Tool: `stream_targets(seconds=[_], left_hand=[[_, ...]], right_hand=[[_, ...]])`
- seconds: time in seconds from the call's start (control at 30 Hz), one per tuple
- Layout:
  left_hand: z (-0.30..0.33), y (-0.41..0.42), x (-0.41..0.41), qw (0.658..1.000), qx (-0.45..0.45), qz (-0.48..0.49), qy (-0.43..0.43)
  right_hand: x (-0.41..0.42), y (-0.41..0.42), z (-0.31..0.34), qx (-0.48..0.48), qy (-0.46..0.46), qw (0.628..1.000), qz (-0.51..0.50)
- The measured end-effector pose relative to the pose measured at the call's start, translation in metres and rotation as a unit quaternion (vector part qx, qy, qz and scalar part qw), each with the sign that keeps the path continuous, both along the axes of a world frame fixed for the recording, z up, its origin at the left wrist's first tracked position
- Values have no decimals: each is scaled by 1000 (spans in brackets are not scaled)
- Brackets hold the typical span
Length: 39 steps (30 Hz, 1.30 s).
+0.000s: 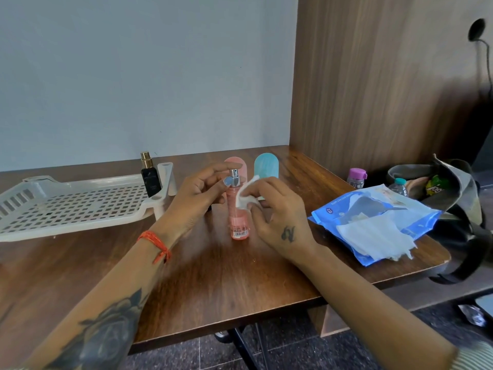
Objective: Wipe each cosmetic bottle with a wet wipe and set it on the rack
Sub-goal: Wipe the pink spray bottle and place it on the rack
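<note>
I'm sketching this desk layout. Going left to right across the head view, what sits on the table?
White rack → black perfume bottle → left hand → pink spray bottle → right hand holding a wipe → blue wipes pack → bag.

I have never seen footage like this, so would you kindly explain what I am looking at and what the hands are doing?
There is no machine here: one camera worn on a person's head looks forward and down at their two bare hands over a wooden table. The left hand steadies a pink spray bottle standing upright on the table, fingers near its silver nozzle. The right hand pinches a white wet wipe against the bottle's side. To the left lies a white perforated rack with a black bottle at its far corner. To the right lies a blue wipes pack, open, with wipes spilling out.
</note>
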<state>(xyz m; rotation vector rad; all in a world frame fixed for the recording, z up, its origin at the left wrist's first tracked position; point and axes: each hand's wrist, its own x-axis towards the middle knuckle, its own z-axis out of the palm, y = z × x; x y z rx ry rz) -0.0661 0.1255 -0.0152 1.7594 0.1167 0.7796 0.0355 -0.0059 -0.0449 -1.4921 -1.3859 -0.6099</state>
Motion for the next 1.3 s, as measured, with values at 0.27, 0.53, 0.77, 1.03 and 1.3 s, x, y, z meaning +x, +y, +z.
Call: stream_targets(seconds=[0.27, 0.53, 0.77, 1.03, 1.3], left_hand=[[0, 0, 0, 1000, -2, 2, -6], [1, -1, -2, 1000, 0, 11, -13], [2, -3, -2, 1000, 1, 12, -10], [2, -3, -4, 1000, 6, 12, -5], [3, -5, -5, 999, 33, -1, 14]], right_hand=[[-3, -4, -2, 16, -53, 998, -15], [-7, 1, -2, -37, -189, 980, -46], [-8, -3, 0, -10, -130, 990, -53], [-12, -8, 0, -124, -152, 981, -7], [-10, -12, 1, -199, -159, 967, -8]])
